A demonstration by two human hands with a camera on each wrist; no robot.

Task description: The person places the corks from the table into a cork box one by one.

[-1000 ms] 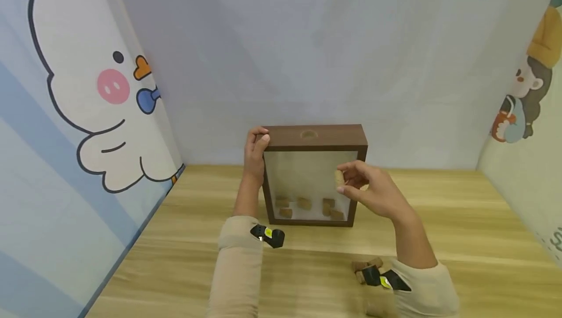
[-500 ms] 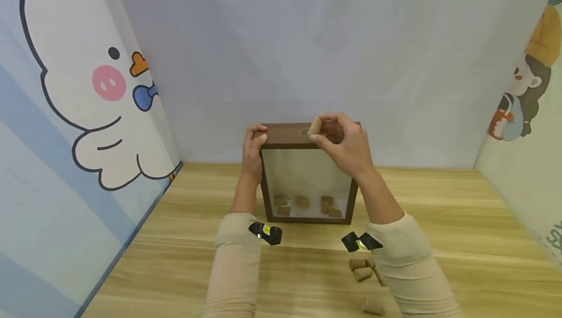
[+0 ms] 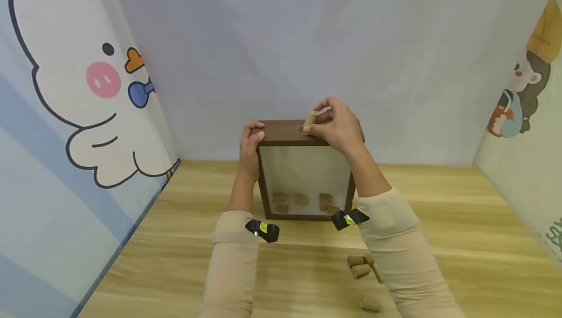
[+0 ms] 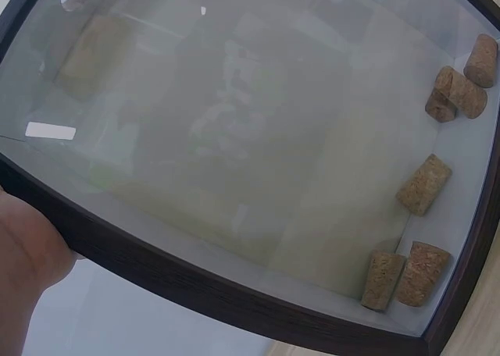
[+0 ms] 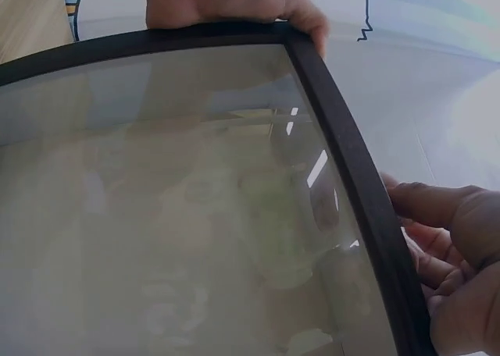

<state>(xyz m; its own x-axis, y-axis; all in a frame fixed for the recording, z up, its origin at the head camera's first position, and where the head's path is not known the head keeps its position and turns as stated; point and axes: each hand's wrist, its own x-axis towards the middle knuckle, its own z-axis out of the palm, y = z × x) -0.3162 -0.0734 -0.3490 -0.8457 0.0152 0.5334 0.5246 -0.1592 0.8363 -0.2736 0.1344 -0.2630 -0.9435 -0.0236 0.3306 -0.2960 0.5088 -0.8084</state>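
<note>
A dark brown shadow box (image 3: 281, 133) with a clear front stands upright on the table, a round hole (image 3: 300, 129) in its top. My left hand (image 3: 250, 149) grips its upper left corner, thumb towards the front. Between right thumb and fingers, my right hand (image 3: 340, 125) pinches a tapered cork (image 3: 310, 119), tilted, its lower end at the hole. How far the cork reaches in is hidden by the thumb. Behind the glass, several corks (image 4: 423, 186) lie along the bottom in the left wrist view. The right wrist view shows both hands at the frame, the held cork hidden.
Several loose corks (image 3: 361, 271) lie on the wooden table (image 3: 175, 259) beside the right forearm, one cork (image 3: 371, 303) nearer the front. A pale curtain (image 3: 281, 40) hangs close behind the box. Cartoon-printed cloth (image 3: 57, 89) borders the left side.
My right hand has carried the cork from in front of the glass up and left to the hole in the top. The left hand has kept its grip on the box.
</note>
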